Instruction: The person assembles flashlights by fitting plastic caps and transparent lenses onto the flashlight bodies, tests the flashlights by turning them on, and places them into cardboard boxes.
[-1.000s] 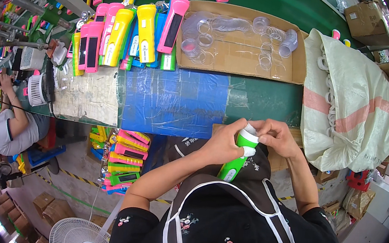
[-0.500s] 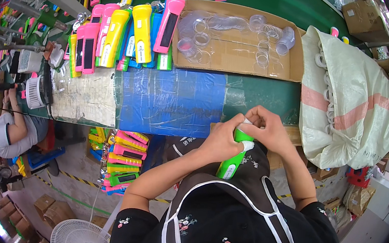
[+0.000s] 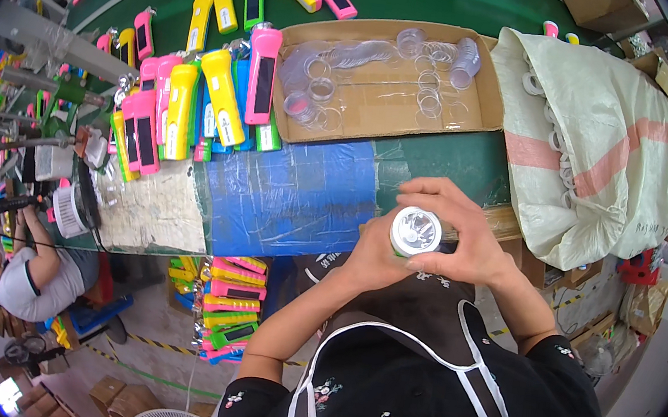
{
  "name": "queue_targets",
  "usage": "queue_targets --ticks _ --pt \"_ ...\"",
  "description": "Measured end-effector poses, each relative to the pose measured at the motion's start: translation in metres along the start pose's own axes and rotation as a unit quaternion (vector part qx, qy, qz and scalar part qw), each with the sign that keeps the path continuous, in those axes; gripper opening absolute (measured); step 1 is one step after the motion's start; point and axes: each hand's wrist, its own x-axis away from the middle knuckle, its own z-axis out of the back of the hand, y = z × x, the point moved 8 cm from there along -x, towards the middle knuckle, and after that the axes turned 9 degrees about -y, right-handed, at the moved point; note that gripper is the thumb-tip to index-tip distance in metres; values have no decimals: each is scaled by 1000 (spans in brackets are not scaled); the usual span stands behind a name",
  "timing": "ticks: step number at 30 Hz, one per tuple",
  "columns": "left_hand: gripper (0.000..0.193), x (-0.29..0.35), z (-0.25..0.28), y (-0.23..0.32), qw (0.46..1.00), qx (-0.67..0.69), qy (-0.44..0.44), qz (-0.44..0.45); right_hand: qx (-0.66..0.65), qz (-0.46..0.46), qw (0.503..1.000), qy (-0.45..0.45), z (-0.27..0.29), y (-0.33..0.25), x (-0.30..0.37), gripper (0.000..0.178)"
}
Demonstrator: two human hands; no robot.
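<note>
Between my hands, a green flashlight [image 3: 416, 233] points its round head up toward me. The head has a white rim, and a shiny reflector shows inside it. My left hand [image 3: 377, 254] is wrapped round the flashlight just below the head. Curved about the rim from the other side is my right hand [image 3: 470, 240], its thumb against the lower edge and its fingers over the far edge. Most of the green body is hidden behind the hands.
Beyond my hands, an open cardboard box [image 3: 382, 89] holds clear round lenses and rings. Yellow, pink and green flashlights [image 3: 180, 110] are heaped left of it. A white woven sack [image 3: 600, 149] with white rings stands at right. Another person [image 3: 35, 268] sits at far left.
The flashlight has tipped so its head now faces up toward me. My right hand has gone from pinching at its top to curving round the rim. The view has shifted slightly.
</note>
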Motion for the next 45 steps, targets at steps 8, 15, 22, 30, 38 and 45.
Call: queue_targets --ticks 8,15,22,30,38,45 --pt "34 -12 4 -9 961 -92 219 -141 197 87 959 185 -4 -20 13 62" --pt "33 -20 6 -2 940 -131 245 -198 228 102 940 232 1 -25 16 62" --pt "47 -23 -5 3 998 -4 -55 -9 -250 31 949 192 40 32 1 66" --pt "38 -22 4 0 990 -98 86 59 -120 27 978 166 41 42 -20 45" --pt "33 -60 20 -7 983 108 -9 148 -369 -29 927 55 13 87 -27 69" --pt "62 -123 76 27 988 -133 -4 84 -436 -23 887 150 113 138 -68 49"
